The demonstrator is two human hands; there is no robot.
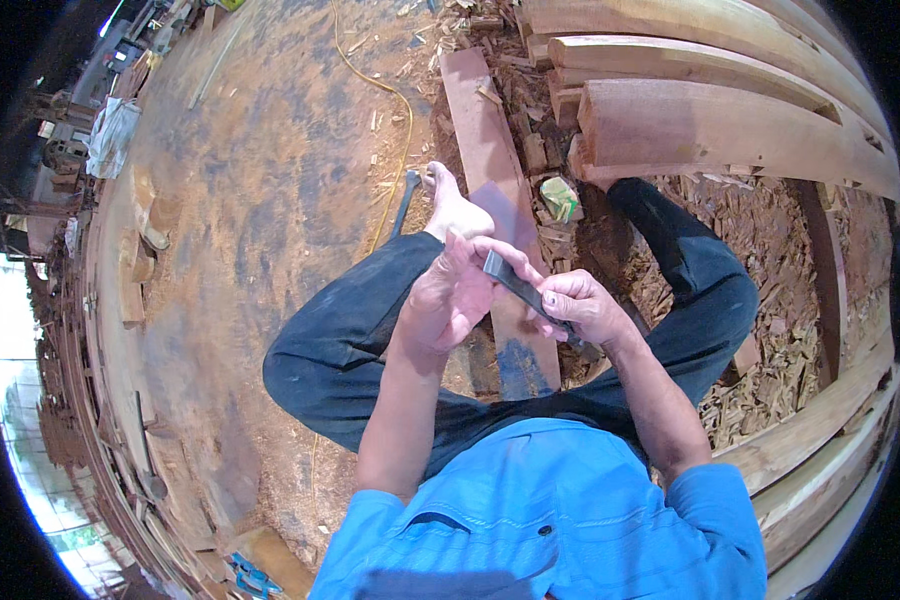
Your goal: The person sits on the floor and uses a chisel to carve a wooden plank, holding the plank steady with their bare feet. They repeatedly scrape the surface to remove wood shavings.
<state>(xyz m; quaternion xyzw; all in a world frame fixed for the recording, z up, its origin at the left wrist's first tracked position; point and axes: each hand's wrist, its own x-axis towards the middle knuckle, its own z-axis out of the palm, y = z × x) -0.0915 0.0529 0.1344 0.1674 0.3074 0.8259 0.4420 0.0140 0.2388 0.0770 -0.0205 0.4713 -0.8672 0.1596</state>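
My right hand (582,305) grips a narrow, flat, dark steel blade (515,281), its thumb laid on top. The blade slants up and left to a bright, bevelled end; whether it is a chisel or a plane iron I cannot tell, as its lower end is hidden by the hand. My left hand (450,296) is palm up and open, its fingers stretched out behind and under the blade. The bevelled end lies against or just over those fingers. Below both hands a long wooden plank (477,120) runs between my legs.
Thick timber beams (710,125) lie at the right, above wood chips (780,330). A small green-and-white packet (560,200) sits beside the plank. Left of my bare foot (457,210) are a dark-handled tool (405,205) and a yellow cord (408,110). A blue tool (252,575) lies lower left.
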